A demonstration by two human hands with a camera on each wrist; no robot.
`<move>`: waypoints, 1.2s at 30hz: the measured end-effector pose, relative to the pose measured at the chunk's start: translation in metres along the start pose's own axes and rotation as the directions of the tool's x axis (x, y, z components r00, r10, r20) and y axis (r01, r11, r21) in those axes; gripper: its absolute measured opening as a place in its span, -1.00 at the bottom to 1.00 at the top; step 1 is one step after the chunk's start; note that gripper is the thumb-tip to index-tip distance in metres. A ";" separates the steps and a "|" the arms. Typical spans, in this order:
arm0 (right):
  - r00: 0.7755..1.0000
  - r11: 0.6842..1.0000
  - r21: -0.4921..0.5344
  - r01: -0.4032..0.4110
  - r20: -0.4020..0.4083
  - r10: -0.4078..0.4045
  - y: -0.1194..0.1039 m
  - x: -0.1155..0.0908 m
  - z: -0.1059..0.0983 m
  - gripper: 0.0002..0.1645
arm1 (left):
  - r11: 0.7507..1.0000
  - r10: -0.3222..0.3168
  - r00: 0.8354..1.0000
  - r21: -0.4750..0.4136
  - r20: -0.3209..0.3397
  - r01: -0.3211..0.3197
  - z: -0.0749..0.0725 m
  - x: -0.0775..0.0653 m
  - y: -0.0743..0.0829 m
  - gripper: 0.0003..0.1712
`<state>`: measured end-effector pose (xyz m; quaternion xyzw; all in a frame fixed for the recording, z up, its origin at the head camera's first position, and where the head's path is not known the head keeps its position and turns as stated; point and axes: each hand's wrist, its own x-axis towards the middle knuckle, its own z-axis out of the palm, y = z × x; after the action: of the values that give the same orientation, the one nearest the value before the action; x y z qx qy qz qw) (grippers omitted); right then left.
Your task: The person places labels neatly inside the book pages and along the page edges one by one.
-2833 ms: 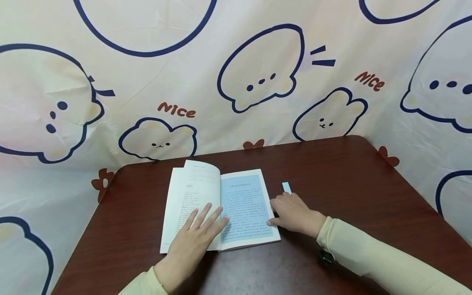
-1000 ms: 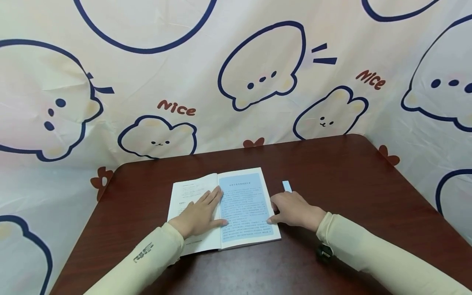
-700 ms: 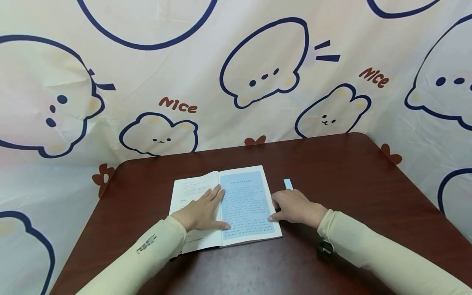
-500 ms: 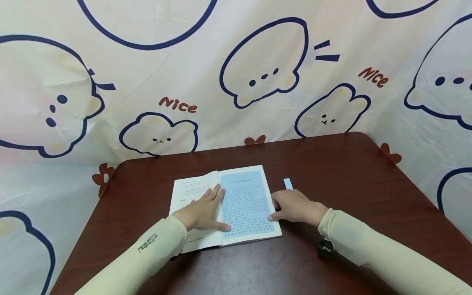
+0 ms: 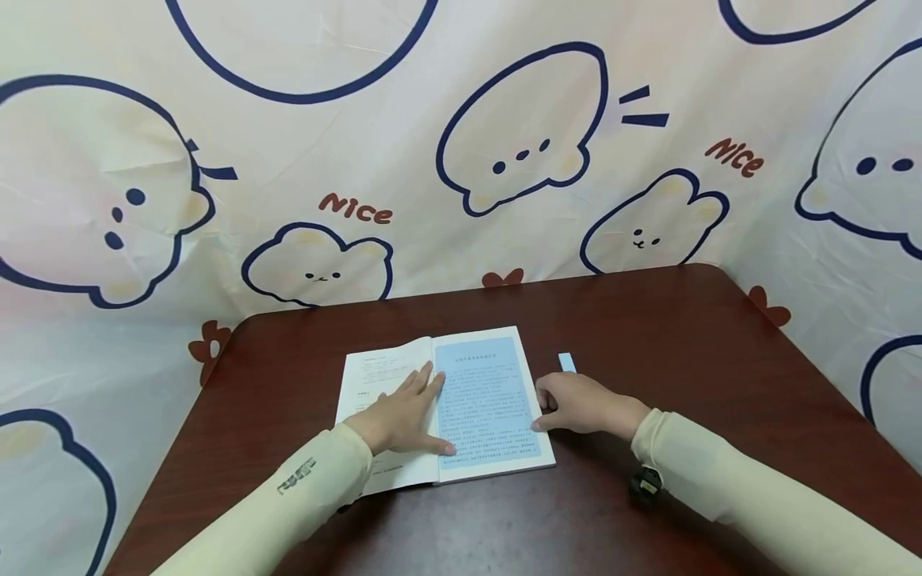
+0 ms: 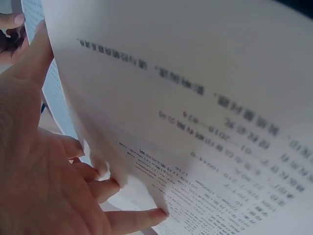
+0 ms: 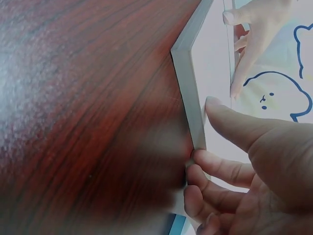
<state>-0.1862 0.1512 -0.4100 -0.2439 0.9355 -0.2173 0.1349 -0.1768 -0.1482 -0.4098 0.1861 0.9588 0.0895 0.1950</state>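
An open book (image 5: 484, 404) lies on the table, its right page printed on a light-blue panel and its left page (image 5: 370, 370) white. My left hand (image 5: 405, 418) presses on the left page with spread fingers, thumb reaching over the fold onto the blue page. In the left wrist view, the fingertips (image 6: 159, 215) touch printed paper. My right hand (image 5: 582, 402) holds the right edge of the book, thumb (image 7: 225, 117) on top and the other fingers curled against the side of the page block. Behind that hand, a narrow light-blue piece (image 5: 567, 362) shows only its end.
The dark red-brown wooden table (image 5: 648, 320) carries the book near its middle. A cloth (image 5: 519, 48) with cartoon drawings hangs along the back and both sides. A dark watch-like device (image 5: 645, 485) sits under the right sleeve.
Since the oldest frame, my left hand has moved up the left page, and the raised leaf there now lies down. My right hand has stayed at the book's edge. The view shifts slightly.
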 end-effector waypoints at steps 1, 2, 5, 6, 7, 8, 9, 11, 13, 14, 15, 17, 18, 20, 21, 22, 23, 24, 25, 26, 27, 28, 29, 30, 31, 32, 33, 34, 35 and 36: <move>1.000 1.000 -0.001 -0.001 -0.004 0.001 0.001 0.000 0.000 -0.61 | 1.000 -0.001 1.000 -0.002 -0.002 0.001 0.000 0.000 0.000 0.40; 1.000 1.000 -0.001 -0.001 -0.008 0.001 0.001 0.000 0.000 -0.61 | 1.000 -0.003 1.000 -0.003 -0.004 0.003 0.000 0.000 0.000 0.39; 1.000 1.000 -0.009 -0.008 -0.020 0.007 0.002 -0.001 0.001 -0.62 | 1.000 -0.008 1.000 0.003 -0.007 0.008 0.001 -0.001 0.000 0.39; 1.000 1.000 -0.013 -0.010 -0.023 0.010 0.003 -0.001 0.001 -0.63 | 1.000 -0.009 1.000 0.005 -0.008 0.009 0.001 -0.001 0.000 0.39; 1.000 1.000 -0.017 -0.012 -0.028 0.012 0.003 -0.001 0.001 -0.63 | 1.000 -0.009 1.000 0.005 -0.011 0.009 0.001 -0.001 0.001 0.39; 0.999 1.000 -0.021 -0.012 -0.031 0.012 0.003 -0.001 0.002 -0.63 | 1.000 -0.009 1.000 0.009 -0.011 0.010 0.001 -0.001 0.000 0.39; 0.999 1.000 -0.024 -0.016 -0.033 0.015 0.003 -0.001 0.002 -0.63 | 1.000 -0.010 1.000 0.013 -0.012 0.010 0.002 -0.001 0.000 0.39; 0.999 0.999 -0.026 -0.021 -0.036 0.020 0.004 -0.001 0.003 -0.63 | 1.000 -0.008 1.000 0.015 -0.016 0.009 0.002 -0.002 0.000 0.39; 0.999 0.999 -0.026 -0.024 -0.040 0.023 0.004 -0.001 0.003 -0.63 | 1.000 -0.008 1.000 0.012 -0.022 0.008 0.002 -0.003 0.000 0.39; 0.999 0.999 -0.024 -0.026 -0.043 0.025 0.004 -0.001 0.003 -0.63 | 1.000 -0.008 1.000 0.008 -0.024 0.008 0.003 -0.003 0.000 0.38; 0.999 0.999 -0.020 -0.027 -0.047 0.026 0.004 -0.002 0.003 -0.64 | 1.000 -0.010 1.000 0.005 -0.028 0.011 0.003 -0.003 -0.001 0.38; 0.998 1.000 -0.016 -0.019 -0.058 0.018 0.005 -0.003 0.002 -0.64 | 1.000 -0.014 0.999 0.000 -0.039 0.014 0.003 -0.003 -0.001 0.37; 0.998 1.000 -0.015 -0.017 -0.065 0.016 0.005 -0.003 0.001 -0.64 | 1.000 -0.018 0.999 -0.003 -0.045 0.018 0.004 -0.003 -0.001 0.37; 0.997 1.000 -0.014 -0.015 -0.080 0.014 0.006 -0.003 -0.002 -0.65 | 1.000 -0.022 0.998 -0.005 -0.056 0.022 0.004 -0.003 -0.002 0.36; 0.996 1.000 -0.012 -0.015 -0.087 0.014 0.006 -0.003 -0.004 -0.66 | 1.000 -0.023 0.998 -0.004 -0.061 0.022 0.004 -0.002 -0.002 0.36; 0.995 1.000 -0.009 -0.015 -0.094 0.014 0.007 -0.003 -0.005 -0.66 | 1.000 -0.021 0.998 -0.003 -0.066 0.021 0.004 -0.002 -0.002 0.35; 0.995 1.000 -0.009 -0.018 -0.100 0.017 0.007 -0.003 -0.007 -0.67 | 1.000 -0.022 0.997 0.002 -0.069 0.022 0.004 -0.002 -0.003 0.34; 0.994 1.000 -0.012 -0.020 -0.108 0.018 0.008 -0.004 -0.009 -0.67 | 1.000 -0.022 0.997 0.006 -0.071 0.023 0.004 -0.002 -0.003 0.33; 0.993 1.000 -0.013 -0.024 -0.114 0.023 0.009 -0.004 -0.010 -0.67 | 1.000 -0.021 0.997 0.009 -0.072 0.022 0.004 -0.002 -0.003 0.32; 0.992 0.999 -0.016 -0.030 -0.120 0.028 0.010 -0.004 -0.011 -0.67 | 1.000 -0.020 0.997 0.013 -0.073 0.021 0.004 -0.002 -0.004 0.32; 0.992 0.999 -0.016 -0.035 -0.125 0.032 0.011 -0.005 -0.012 -0.68 | 1.000 -0.022 0.997 0.016 -0.071 0.023 0.004 -0.003 -0.004 0.31; 0.991 0.999 -0.019 -0.039 -0.129 0.036 0.012 -0.006 -0.013 -0.68 | 0.999 -0.025 0.997 0.019 -0.068 0.026 0.004 -0.003 -0.004 0.31; 0.990 0.999 -0.023 -0.045 -0.132 0.042 0.014 -0.006 -0.014 -0.68 | 0.999 -0.026 0.997 0.019 -0.066 0.028 0.004 -0.003 -0.005 0.31; 0.990 0.998 -0.025 -0.050 -0.133 0.046 0.015 -0.007 -0.014 -0.67 | 1.000 -0.026 0.998 0.015 -0.063 0.027 0.005 -0.004 -0.005 0.30; 0.990 0.998 -0.023 -0.055 -0.134 0.051 0.015 -0.007 -0.015 -0.67 | 1.000 -0.026 0.998 0.013 -0.060 0.027 0.005 -0.004 -0.006 0.30; 0.989 0.998 -0.022 -0.056 -0.135 0.053 0.016 -0.008 -0.016 -0.68 | 1.000 -0.026 0.998 0.010 -0.057 0.026 0.005 -0.005 -0.006 0.30; 0.989 0.998 -0.020 -0.057 -0.135 0.054 0.017 -0.009 -0.017 -0.68 | 1.000 -0.024 0.998 0.008 -0.057 0.025 0.005 -0.006 -0.006 0.30; 0.989 0.998 -0.020 -0.056 -0.135 0.053 0.018 -0.010 -0.018 -0.68 | 1.000 -0.021 0.998 0.007 -0.057 0.021 0.004 -0.006 -0.007 0.29; 0.989 0.998 -0.019 -0.056 -0.136 0.052 0.019 -0.010 -0.019 -0.68 | 1.000 -0.018 0.998 0.004 -0.059 0.018 0.004 -0.007 -0.007 0.29; 0.989 0.998 -0.019 -0.054 -0.138 0.051 0.019 -0.011 -0.020 -0.68 | 1.000 -0.016 0.998 0.003 -0.061 0.016 0.003 -0.007 -0.007 0.29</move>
<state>-0.1919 0.1791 -0.3998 -0.2052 0.9510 -0.2196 0.0730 -0.1718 -0.1571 -0.4124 0.1761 0.9659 0.0918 0.1660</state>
